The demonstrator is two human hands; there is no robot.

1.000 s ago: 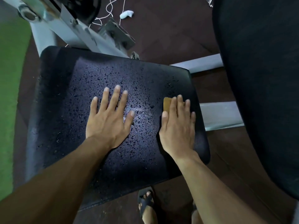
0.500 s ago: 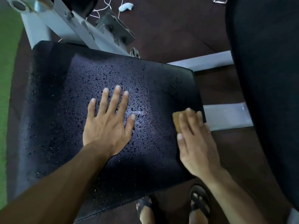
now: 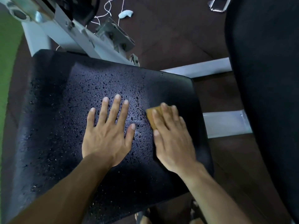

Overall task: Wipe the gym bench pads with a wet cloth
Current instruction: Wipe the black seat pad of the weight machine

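A black seat pad [image 3: 56, 126] fills the middle of the view, its surface covered with water droplets. My left hand [image 3: 108, 133] lies flat on the pad's centre with fingers straight and spread. My right hand [image 3: 173, 136] presses a small tan cloth [image 3: 153, 114] onto the pad, just right of the left hand; only the cloth's far left corner shows from under the fingers. A strip of pad to the right of the cloth looks smoother, with few drops. A second black pad [image 3: 267, 94] stands tall along the right side.
The white metal frame [image 3: 68, 34] of the machine rises behind the seat, and white bars [image 3: 226, 123] run between the two pads. A white cord and a pale cloth-like lump [image 3: 126, 13] lie on the dark brown floor. Green turf [image 3: 8, 62] borders the left.
My right hand slid the cloth from the pad's right edge leftward and slightly up, closer to the left hand. The left hand stayed flat in place. The camera shifted a little.
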